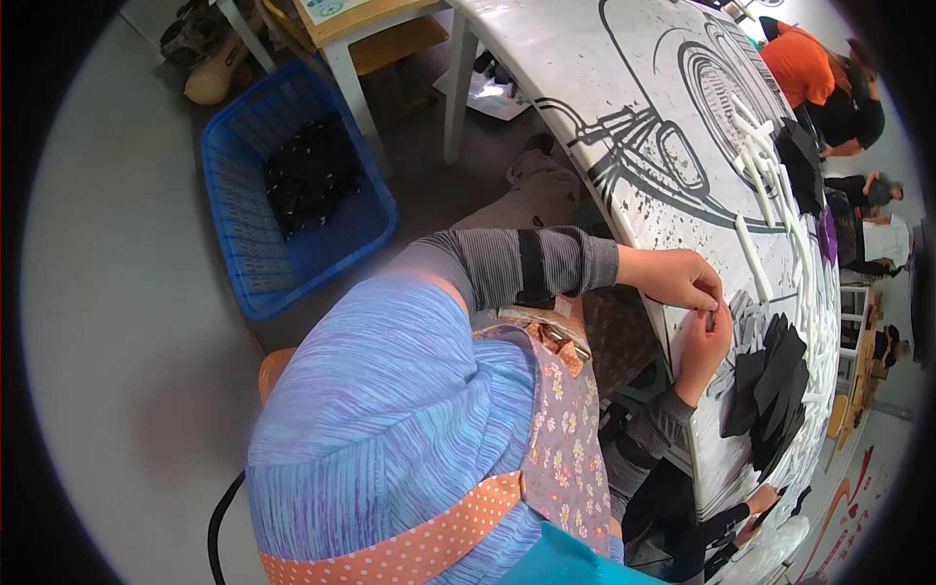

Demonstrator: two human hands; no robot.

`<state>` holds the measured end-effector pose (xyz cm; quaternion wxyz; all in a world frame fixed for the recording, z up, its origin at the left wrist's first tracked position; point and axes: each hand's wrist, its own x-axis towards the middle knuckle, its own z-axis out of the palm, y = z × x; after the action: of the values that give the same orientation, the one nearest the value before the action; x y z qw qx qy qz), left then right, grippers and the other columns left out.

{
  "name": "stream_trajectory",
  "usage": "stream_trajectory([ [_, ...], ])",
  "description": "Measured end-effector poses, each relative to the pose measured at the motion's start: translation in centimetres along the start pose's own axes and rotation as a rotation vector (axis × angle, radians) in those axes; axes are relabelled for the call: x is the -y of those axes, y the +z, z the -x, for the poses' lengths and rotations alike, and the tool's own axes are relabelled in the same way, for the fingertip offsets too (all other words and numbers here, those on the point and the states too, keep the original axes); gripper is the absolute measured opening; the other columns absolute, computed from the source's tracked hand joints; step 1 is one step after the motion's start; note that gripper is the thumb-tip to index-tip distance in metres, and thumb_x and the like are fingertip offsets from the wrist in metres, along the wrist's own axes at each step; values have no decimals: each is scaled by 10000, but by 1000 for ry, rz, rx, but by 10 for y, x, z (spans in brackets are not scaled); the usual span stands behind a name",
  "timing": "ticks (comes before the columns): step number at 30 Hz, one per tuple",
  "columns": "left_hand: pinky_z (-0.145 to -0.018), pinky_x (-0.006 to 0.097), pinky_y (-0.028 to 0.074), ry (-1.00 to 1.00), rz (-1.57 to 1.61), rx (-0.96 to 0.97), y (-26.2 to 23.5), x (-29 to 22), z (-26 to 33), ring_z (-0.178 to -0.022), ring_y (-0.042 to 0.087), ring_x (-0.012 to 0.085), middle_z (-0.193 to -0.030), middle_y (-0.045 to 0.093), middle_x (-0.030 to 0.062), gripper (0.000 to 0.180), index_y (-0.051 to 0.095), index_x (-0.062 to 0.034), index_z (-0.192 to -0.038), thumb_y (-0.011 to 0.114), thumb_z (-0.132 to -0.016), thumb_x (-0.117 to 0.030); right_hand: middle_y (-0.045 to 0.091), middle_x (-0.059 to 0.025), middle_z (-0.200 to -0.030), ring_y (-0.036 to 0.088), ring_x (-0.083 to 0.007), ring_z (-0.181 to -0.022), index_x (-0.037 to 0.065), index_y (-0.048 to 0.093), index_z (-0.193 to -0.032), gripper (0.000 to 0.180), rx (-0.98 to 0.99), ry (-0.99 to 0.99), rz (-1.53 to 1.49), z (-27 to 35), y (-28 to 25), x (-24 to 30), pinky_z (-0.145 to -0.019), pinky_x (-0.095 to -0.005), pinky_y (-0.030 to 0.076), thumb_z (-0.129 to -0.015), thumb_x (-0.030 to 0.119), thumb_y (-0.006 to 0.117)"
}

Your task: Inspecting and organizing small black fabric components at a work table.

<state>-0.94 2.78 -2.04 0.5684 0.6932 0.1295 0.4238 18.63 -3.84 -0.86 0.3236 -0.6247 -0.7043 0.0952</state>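
Observation:
My left hand [682, 278] and my right hand [706, 349] meet over the table edge, fingertips pinched together. Anything between the fingers is too small or hidden to make out. Just beyond them on the table lie a pile of small grey strips [748, 320] and a spread of flat black pieces [770, 395], apparently cloth. Long white rolled strips [753, 255] run along the table past both piles. The white table top [624, 117] carries a black bicycle print. Grey striped sleeves with black bands cover my forearms.
A blue plastic basket [229, 210] holding black pieces [310, 175] stands on the floor at left. Beside it is a wooden-topped table [366, 18] with white legs. Another person's hand [763, 499] works at the lower right; a person in orange [799, 66] bends at the far end.

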Motion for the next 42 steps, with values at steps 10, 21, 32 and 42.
stream_trajectory([
  [10, -826, 309, 544, -3, 19, 11, 0, 1, -1, -881, 706, 177, -960, 761, 112, 258, 719, 5, -1088, 665, -955, -209, 673, -173, -1249, 640, -313, -1139, -4, 679, -1221, 290, 7, -11, 5, 0, 0, -3, -933, -373, 511, -976, 143, 634],
  [21, -822, 289, 537, -25, 35, 27, -1, 3, -1, -880, 681, 130, -948, 748, 80, 240, 723, -6, -1093, 661, -970, -202, 670, -174, -1256, 633, -314, -1159, -3, 682, -1215, 293, -1, 1, 1, 0, 1, -5, -936, -372, 510, -974, 159, 643],
  [32, -812, 303, 550, -28, 65, 28, 1, 2, 0, -871, 708, 162, -946, 759, 108, 249, 711, 28, -1082, 660, -964, -186, 669, -166, -1256, 635, -306, -1142, -9, 675, -1217, 293, 7, 24, -26, 2, 1, -1, -947, -372, 503, -973, 150, 642],
  [42, -787, 298, 531, 20, 17, 9, -1, 4, -1, -839, 669, 139, -924, 743, 85, 243, 719, 5, -1071, 667, -963, -207, 669, -167, -1272, 633, -309, -1166, -7, 676, -1227, 304, 11, 26, -23, -2, 1, -5, -971, -380, 498, -972, 155, 644],
])
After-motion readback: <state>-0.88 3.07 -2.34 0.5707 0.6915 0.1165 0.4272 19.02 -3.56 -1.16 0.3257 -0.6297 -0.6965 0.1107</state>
